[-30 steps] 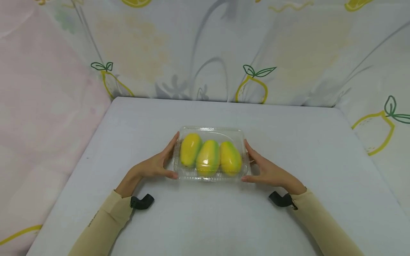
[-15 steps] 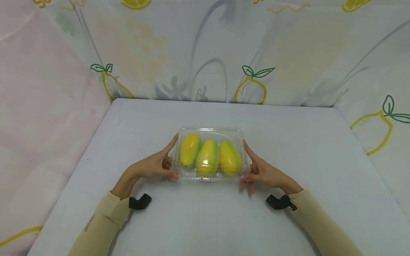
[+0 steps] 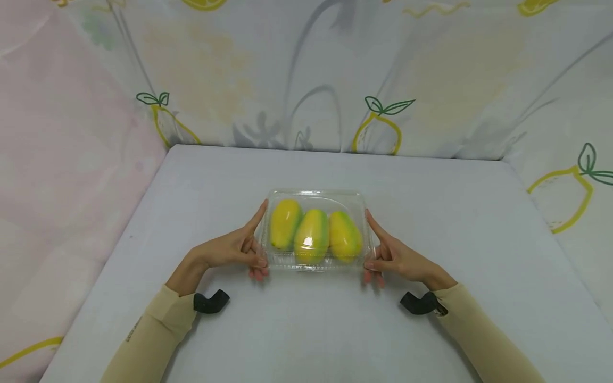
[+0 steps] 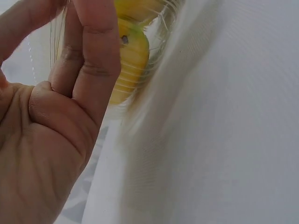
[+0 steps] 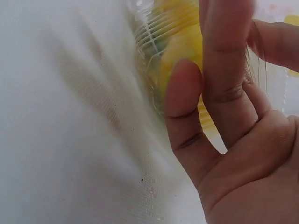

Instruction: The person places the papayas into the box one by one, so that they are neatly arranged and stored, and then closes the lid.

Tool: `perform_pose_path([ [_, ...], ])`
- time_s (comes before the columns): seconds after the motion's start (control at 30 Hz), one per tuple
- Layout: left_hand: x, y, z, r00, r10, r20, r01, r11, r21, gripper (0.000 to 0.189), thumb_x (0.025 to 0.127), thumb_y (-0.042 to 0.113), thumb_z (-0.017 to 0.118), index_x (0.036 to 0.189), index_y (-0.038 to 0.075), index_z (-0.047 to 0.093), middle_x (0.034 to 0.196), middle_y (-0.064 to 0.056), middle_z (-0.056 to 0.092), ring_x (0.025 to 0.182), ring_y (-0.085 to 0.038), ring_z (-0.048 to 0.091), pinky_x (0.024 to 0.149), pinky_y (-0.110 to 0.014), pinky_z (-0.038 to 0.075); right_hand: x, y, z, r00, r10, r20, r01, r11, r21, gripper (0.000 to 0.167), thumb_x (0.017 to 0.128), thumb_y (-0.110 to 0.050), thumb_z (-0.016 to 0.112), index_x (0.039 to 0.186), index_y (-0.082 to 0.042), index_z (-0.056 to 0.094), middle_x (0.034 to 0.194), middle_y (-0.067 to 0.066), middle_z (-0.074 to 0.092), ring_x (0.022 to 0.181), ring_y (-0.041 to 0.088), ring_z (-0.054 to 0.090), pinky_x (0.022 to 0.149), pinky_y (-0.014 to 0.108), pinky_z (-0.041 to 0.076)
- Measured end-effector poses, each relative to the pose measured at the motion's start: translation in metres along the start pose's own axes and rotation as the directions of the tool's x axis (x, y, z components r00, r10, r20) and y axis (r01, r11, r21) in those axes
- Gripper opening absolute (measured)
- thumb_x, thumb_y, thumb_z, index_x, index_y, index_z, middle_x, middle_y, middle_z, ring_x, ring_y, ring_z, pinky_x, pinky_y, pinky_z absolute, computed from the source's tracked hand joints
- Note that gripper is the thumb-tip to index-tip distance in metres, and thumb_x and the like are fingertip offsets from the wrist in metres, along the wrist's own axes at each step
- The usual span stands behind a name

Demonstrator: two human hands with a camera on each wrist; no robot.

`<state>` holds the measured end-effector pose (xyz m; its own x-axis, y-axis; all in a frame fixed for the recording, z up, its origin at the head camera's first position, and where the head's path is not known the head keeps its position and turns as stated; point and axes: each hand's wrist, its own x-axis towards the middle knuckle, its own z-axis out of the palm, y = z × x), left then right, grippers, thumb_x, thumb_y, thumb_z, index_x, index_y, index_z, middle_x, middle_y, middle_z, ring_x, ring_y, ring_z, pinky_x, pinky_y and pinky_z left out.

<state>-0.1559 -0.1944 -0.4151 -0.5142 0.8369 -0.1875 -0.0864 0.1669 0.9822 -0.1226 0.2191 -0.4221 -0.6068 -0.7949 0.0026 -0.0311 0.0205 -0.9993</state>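
Observation:
Three yellow-green mangoes (image 3: 312, 234) lie side by side inside a clear plastic clamshell box (image 3: 316, 193), its lid down over them. My left hand (image 3: 227, 249) grips the box's left edge, thumb at the near corner and index finger stretched along the side. At the opposite edge my right hand (image 3: 402, 259) holds it the same way, with lower fingers showing below the near corner. In the left wrist view, fingers (image 4: 99, 60) lie against the ribbed wall, a mango (image 4: 133, 58) behind it. The right wrist view shows a fingertip (image 5: 184, 86) beside the box, with the table below.
A white table (image 3: 311, 330) spreads around the box on all sides. Behind it hangs a cloth backdrop (image 3: 268, 69) printed with lemons, continuing along both sides. Black wrist-worn pieces (image 3: 212, 302) stick out from both beige sleeves (image 3: 153, 335).
The lower fingers of both hands have come into sight beneath the box's near corners, right first, then left. The box stays almost in the same place.

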Motion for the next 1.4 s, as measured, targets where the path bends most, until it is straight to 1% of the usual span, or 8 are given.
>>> perform_pose_path([
  [0.1, -0.001, 0.001, 0.001, 1.0, 0.012, -0.008, -0.011, 1.0, 0.004, 0.118, 0.091, 0.004, 0.067, 0.147, 0.045, -0.028, 0.085, -0.022, 0.072, 0.071, -0.032, 0.073, 0.074, -0.044, 0.059, 0.0, -0.001, 0.001, 1.0, 0.009, -0.019, -0.009, 1.0, -0.015, 0.101, 0.097, 0.004, 0.053, 0.152, -0.024, -0.027, 0.079, 0.028, 0.068, 0.05, 0.026, 0.059, 0.057, 0.035, 0.055],
  [0.23, 0.0, 0.001, 0.003, 1.0, 0.025, -0.003, -0.025, 1.0, -0.002, 0.118, 0.091, 0.0, 0.065, 0.148, 0.042, -0.029, 0.083, -0.019, 0.072, 0.07, -0.028, 0.073, 0.072, -0.041, 0.059, -0.001, -0.002, 0.004, 0.999, 0.031, -0.045, -0.031, 1.0, 0.002, 0.1, 0.097, 0.004, 0.053, 0.153, -0.026, -0.025, 0.075, 0.029, 0.067, 0.051, 0.025, 0.063, 0.065, 0.037, 0.058],
  [0.37, 0.005, -0.001, 0.004, 0.999, 0.041, 0.022, -0.04, 0.998, -0.042, 0.117, 0.091, -0.004, 0.062, 0.148, 0.041, -0.03, 0.084, -0.018, 0.072, 0.069, -0.027, 0.074, 0.068, -0.043, 0.059, -0.008, 0.0, 0.01, 0.994, -0.022, -0.108, 0.027, 0.999, 0.047, 0.096, 0.097, 0.005, 0.052, 0.155, -0.023, -0.02, 0.07, 0.029, 0.062, 0.05, 0.022, 0.063, 0.063, 0.038, 0.058],
  [0.57, 0.009, -0.002, 0.006, 1.0, 0.017, 0.02, -0.015, 0.997, -0.077, 0.116, 0.092, -0.004, 0.061, 0.147, 0.045, -0.028, 0.085, -0.018, 0.072, 0.07, -0.027, 0.074, 0.067, -0.047, 0.059, -0.017, 0.012, 0.031, 0.944, -0.225, -0.241, 0.23, 0.973, -0.007, 0.078, 0.099, 0.01, 0.043, 0.156, -0.004, -0.007, 0.067, 0.023, 0.053, 0.048, 0.022, 0.048, 0.041, 0.034, 0.043],
  [0.73, 0.009, 0.001, 0.009, 1.0, -0.015, -0.005, 0.014, 0.997, -0.076, 0.116, 0.091, -0.003, 0.061, 0.146, 0.048, -0.027, 0.088, -0.024, 0.071, 0.071, -0.03, 0.074, 0.069, -0.048, 0.059, -0.02, 0.017, 0.04, 0.917, -0.258, -0.305, 0.247, 0.966, -0.074, 0.066, 0.101, 0.01, 0.035, 0.156, -0.001, 0.001, 0.07, 0.018, 0.047, 0.059, 0.025, 0.039, 0.047, 0.037, 0.031],
  [0.9, 0.009, 0.002, 0.011, 1.0, -0.027, -0.011, 0.026, 0.996, -0.087, 0.116, 0.091, -0.004, 0.061, 0.146, 0.048, -0.028, 0.088, -0.026, 0.07, 0.071, -0.03, 0.074, 0.069, -0.049, 0.058, -0.02, 0.016, 0.04, 0.921, -0.237, -0.31, 0.252, 0.968, 0.007, 0.066, 0.101, 0.009, 0.036, 0.157, -0.003, 0.002, 0.07, 0.013, 0.048, 0.059, 0.024, 0.038, 0.045, 0.037, 0.026],
  [1.1, 0.011, -0.001, 0.009, 1.0, -0.004, -0.004, 0.004, 0.997, -0.082, 0.116, 0.092, -0.001, 0.062, 0.146, 0.048, -0.027, 0.087, -0.024, 0.071, 0.072, -0.031, 0.074, 0.073, -0.046, 0.059, -0.022, 0.015, 0.04, 0.928, -0.198, -0.315, 0.221, 0.975, 0.037, 0.067, 0.102, 0.007, 0.037, 0.157, -0.006, 0.001, 0.069, 0.009, 0.055, 0.052, 0.024, 0.038, 0.043, 0.039, 0.031],
  [1.4, 0.01, -0.004, 0.008, 1.0, 0.014, -0.021, -0.015, 0.999, -0.045, 0.115, 0.092, 0.009, 0.067, 0.147, 0.049, -0.026, 0.089, -0.022, 0.073, 0.072, -0.035, 0.073, 0.084, -0.041, 0.057, -0.027, 0.012, 0.029, 0.956, -0.193, -0.222, 0.18, 0.98, -0.081, 0.07, 0.102, 0.007, 0.036, 0.155, -0.002, -0.008, 0.088, 0.026, 0.066, 0.057, 0.032, 0.055, 0.06, 0.034, 0.049],
])
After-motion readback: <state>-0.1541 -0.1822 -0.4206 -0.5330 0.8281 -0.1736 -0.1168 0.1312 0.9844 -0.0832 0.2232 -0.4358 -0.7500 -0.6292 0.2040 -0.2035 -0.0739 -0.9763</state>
